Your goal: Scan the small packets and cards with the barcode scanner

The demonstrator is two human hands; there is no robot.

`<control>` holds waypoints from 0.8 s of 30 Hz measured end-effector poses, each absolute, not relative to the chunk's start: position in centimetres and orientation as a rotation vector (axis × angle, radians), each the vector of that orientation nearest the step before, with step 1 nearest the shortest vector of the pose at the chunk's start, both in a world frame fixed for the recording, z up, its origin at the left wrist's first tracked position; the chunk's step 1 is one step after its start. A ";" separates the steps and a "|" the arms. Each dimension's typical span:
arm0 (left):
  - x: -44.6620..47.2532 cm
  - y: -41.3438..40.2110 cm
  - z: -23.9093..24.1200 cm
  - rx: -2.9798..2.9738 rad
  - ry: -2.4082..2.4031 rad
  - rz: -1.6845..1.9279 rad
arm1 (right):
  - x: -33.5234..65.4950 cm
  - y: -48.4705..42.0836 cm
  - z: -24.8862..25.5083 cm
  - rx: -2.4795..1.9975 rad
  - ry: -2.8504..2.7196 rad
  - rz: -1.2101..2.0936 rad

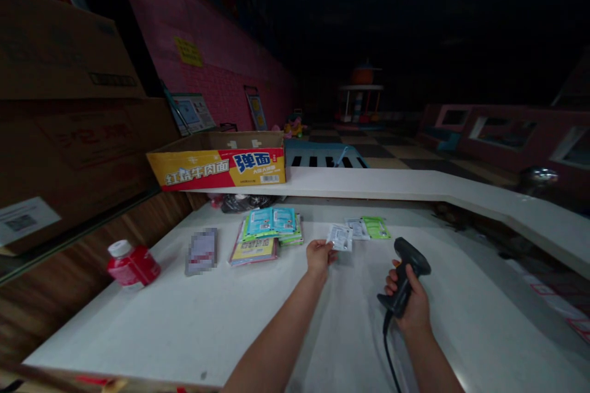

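Left hand (319,256) pinches a white packet (340,237) on the counter (184,313); right hand (410,301) is wrapped around a scanner (406,270), near right.

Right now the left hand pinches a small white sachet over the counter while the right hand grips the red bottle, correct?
Not quite. The head view shows the right hand gripping a black barcode scanner; the red bottle lies untouched on the white counter, far left. The left hand does pinch the white sachet.

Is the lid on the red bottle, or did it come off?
On. The red bottle has its white cap on its top end, no opening showing. It rests on the white table.
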State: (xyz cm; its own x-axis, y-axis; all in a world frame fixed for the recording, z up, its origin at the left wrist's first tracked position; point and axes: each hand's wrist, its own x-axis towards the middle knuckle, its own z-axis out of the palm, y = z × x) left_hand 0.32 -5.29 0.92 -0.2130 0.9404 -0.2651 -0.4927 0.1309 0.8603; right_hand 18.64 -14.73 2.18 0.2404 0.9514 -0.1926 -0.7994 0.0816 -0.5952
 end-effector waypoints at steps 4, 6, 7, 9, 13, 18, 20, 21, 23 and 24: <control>3.2 -2.6 0.9 0.514 1.130 1.501 | 18.5 -14.6 2.4 -0.688 -0.235 1.309; 4.7 -1.2 1.0 0.577 1.169 1.498 | 18.4 -14.5 2.5 -0.703 -0.222 1.309; 5.4 -0.5 1.0 0.619 1.204 1.486 | 18.4 -14.5 2.6 -0.710 -0.220 1.310; 6.7 0.8 1.1 0.702 1.272 1.457 | 18.3 -14.4 2.7 -0.717 -0.227 1.314; 7.8 2.0 0.5 0.796 1.347 1.399 | 18.2 -14.4 2.9 -0.729 -0.239 1.305; 6.4 0.8 -0.5 1.480 1.668 1.287 | 18.1 -14.4 2.9 -0.754 -0.259 1.298; 6.0 0.3 -0.5 1.777 1.700 1.215 | 18.1 -14.4 2.8 -0.754 -0.261 1.299; 5.9 0.2 -0.5 1.866 1.695 1.174 | 18.1 -14.3 2.8 -0.753 -0.260 1.302; 6.0 0.1 -0.3 1.955 1.702 1.091 | 18.1 -14.3 2.7 -0.749 -0.257 1.306; 6.1 0.2 -0.2 1.968 1.714 1.062 | 18.1 -14.2 2.6 -0.746 -0.256 1.307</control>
